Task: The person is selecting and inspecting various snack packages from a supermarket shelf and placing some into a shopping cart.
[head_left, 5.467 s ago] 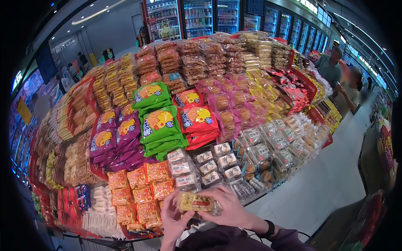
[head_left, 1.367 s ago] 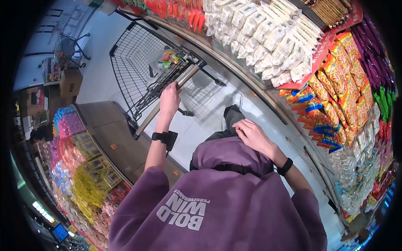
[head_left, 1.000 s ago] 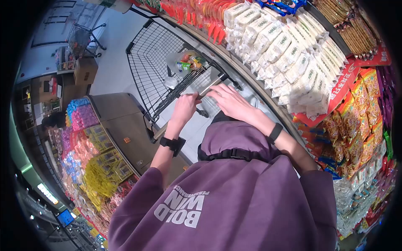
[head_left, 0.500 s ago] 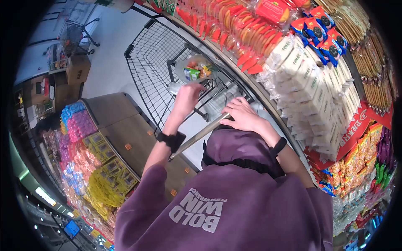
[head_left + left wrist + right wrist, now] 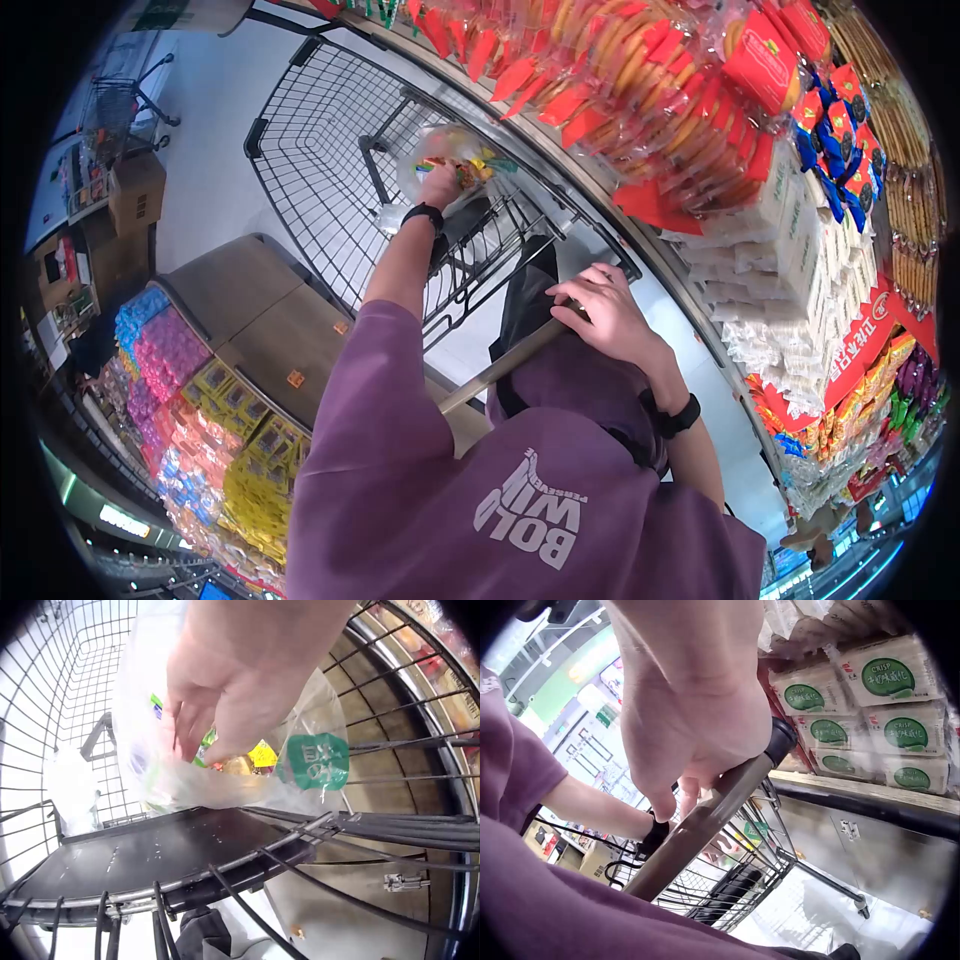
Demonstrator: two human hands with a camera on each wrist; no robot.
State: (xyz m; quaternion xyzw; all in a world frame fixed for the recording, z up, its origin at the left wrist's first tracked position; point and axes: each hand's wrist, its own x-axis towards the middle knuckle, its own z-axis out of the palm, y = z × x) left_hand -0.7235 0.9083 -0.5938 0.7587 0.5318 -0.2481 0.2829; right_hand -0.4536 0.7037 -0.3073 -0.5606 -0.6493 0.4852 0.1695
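My left hand (image 5: 438, 187) reaches into a clear plastic bag (image 5: 418, 150) in the wire shopping cart (image 5: 330, 130). In the left wrist view the hand (image 5: 240, 690) points down inside the bag (image 5: 225, 784), among small colourful packets, a yellow one (image 5: 262, 754) near its fingers; whether it pinches anything is hidden. My right hand (image 5: 610, 315) lies over the cart handle (image 5: 500, 365). From the right wrist view, that hand (image 5: 697, 727) bends around the handle (image 5: 697, 825), its fingers partly behind the bar.
Shelves of packaged crackers (image 5: 650, 90) and white wrapped snacks (image 5: 770, 270) run along the right. On the left stand a brown counter (image 5: 270, 330) and bagged sweets (image 5: 170, 340). Another cart (image 5: 110, 110) and a cardboard box (image 5: 137, 190) are farther back. A white bag (image 5: 71, 787) lies in the cart.
My left hand has left the handle area and moved forward into the bag. The right hand has stayed at the handle. The view has shifted along the shelf.
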